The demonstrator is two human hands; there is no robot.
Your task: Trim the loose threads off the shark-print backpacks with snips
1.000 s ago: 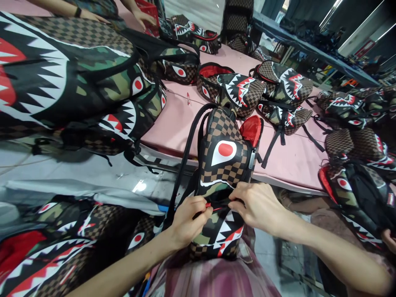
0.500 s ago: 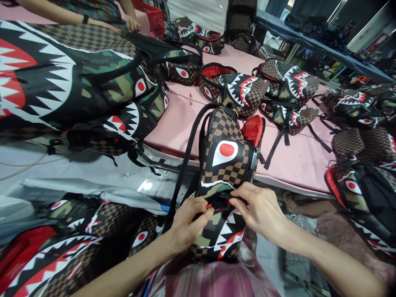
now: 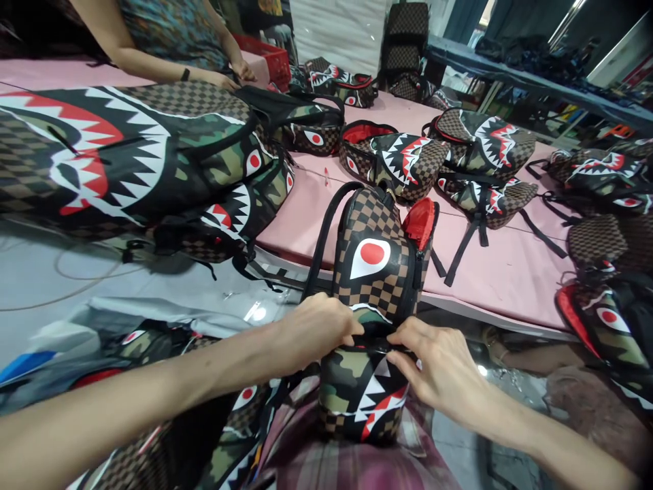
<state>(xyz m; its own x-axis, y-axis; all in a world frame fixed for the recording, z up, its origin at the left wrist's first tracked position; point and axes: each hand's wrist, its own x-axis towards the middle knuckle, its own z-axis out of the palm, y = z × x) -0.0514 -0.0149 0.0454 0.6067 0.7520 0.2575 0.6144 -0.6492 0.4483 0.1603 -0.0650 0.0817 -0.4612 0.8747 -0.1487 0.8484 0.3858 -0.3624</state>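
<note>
Has a bag on the lap, before a worktop with piled bags at left and other bags at right.

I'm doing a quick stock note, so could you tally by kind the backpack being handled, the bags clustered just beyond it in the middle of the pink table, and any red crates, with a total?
Backpack being handled: 1
Bags clustered just beyond: 3
Red crate: 1
Total: 5
</note>
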